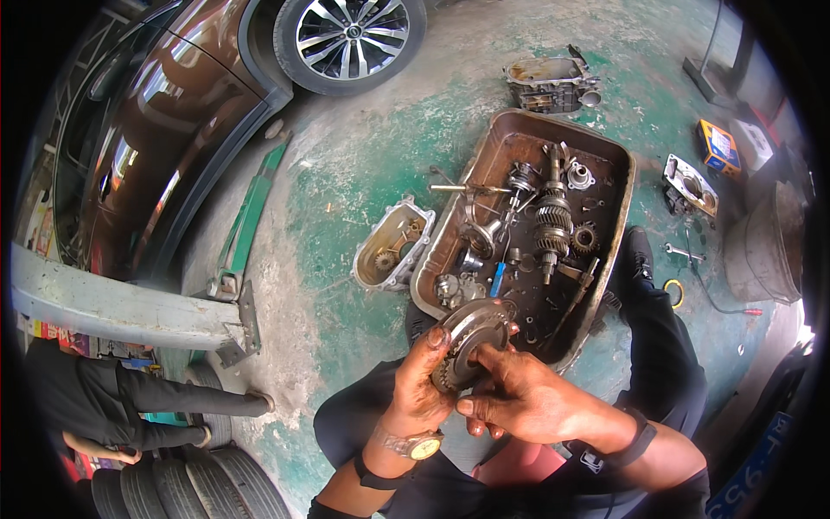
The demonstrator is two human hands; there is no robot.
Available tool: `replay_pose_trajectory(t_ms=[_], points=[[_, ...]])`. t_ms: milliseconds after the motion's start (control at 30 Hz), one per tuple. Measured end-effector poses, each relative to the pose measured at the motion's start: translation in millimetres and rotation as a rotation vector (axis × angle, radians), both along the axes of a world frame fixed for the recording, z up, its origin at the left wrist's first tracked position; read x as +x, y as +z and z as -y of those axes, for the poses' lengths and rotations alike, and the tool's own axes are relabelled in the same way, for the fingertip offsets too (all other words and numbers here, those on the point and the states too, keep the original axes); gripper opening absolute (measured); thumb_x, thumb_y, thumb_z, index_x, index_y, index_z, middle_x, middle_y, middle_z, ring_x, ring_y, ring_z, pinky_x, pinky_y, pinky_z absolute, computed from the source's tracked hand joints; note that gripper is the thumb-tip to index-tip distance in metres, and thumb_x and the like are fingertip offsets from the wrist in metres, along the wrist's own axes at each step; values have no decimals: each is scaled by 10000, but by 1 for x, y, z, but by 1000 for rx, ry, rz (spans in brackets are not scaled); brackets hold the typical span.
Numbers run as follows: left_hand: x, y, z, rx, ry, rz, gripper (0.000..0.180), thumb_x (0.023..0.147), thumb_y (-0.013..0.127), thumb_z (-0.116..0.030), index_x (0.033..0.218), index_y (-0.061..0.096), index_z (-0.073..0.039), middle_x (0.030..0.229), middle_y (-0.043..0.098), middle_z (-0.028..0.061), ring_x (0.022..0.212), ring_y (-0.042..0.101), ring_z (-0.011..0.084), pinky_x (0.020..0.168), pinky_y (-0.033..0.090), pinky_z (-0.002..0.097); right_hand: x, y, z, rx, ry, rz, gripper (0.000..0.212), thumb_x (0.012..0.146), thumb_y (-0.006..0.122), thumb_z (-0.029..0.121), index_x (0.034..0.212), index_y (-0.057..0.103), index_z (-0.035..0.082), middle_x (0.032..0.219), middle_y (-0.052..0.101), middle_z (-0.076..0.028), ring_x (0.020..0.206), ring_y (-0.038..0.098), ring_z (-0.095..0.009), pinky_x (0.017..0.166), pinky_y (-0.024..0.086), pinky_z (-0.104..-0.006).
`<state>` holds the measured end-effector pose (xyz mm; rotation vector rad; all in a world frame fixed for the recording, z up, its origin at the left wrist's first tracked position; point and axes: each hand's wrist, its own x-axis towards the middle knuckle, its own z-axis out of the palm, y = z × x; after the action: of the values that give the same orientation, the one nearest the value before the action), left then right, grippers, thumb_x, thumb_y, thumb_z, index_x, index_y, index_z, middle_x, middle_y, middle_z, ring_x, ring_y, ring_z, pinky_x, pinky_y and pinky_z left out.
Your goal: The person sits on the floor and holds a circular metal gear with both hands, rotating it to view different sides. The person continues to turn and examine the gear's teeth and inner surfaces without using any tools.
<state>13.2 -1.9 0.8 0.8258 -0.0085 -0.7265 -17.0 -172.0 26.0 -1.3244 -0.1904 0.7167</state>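
My left hand (421,374), greasy and wearing a wristwatch, is wrapped round the edge of a toothed metal gear ring (471,336) held up in front of me. My right hand (529,394) presses curled fingers against the middle of the ring; the fingertips are partly hidden. Just beyond both hands stands a rusty metal tray (631,186) of gearbox parts. In it lie a shaft stacked with gears (553,221), a loose small gear (585,236), and a screwdriver with a blue handle (498,278).
Left of the tray rests an open aluminium housing (372,264) with small parts inside. Another gearbox casing (553,86) stands behind. To the right are a metal cover (692,186), a spanner (685,252) and a bucket (761,242). A lift arm (130,298), brown car and another person occupy the left.
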Motion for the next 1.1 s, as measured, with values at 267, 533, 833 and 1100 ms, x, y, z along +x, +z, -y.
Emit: replay_pose_trajectory(t_ms=[267, 533, 833, 1100], points=[[-2, 3, 6, -19, 74, -45, 701, 931, 459, -500, 1406, 384, 10, 1247, 572, 210, 1070, 608, 310, 901, 520, 408, -1, -4, -6, 48, -70, 8, 178, 912, 589, 53, 1014, 493, -58, 767, 651, -127, 665, 627, -165, 615, 492, -323], [-1, 4, 7, -18, 85, -7, 696, 939, 455, -499, 1400, 386, 19, 1228, 580, 210, 1061, 618, 304, 878, 535, 403, -2, -2, -7, 44, -120, 14, 137, 913, 595, 51, 971, 516, -45, 746, 640, -107, 645, 620, -155, 599, 490, -311], [-4, -2, 6, 122, 78, -34, 702, 940, 417, -485, 1366, 410, 74, 1260, 543, 283, 1163, 543, 394, 1022, 422, 485, -6, -15, -13, 20, -229, 6, 156, 920, 598, 85, 830, 533, -26, 618, 586, -70, 522, 576, -155, 511, 462, -315], [0, -3, -2, 148, -11, -30, 699, 936, 428, -496, 1367, 415, 54, 1215, 571, 278, 1095, 592, 352, 848, 540, 405, -6, -27, -19, 26, -255, 47, 169, 921, 604, 99, 830, 533, -25, 614, 583, -60, 505, 555, -144, 489, 452, -306]])
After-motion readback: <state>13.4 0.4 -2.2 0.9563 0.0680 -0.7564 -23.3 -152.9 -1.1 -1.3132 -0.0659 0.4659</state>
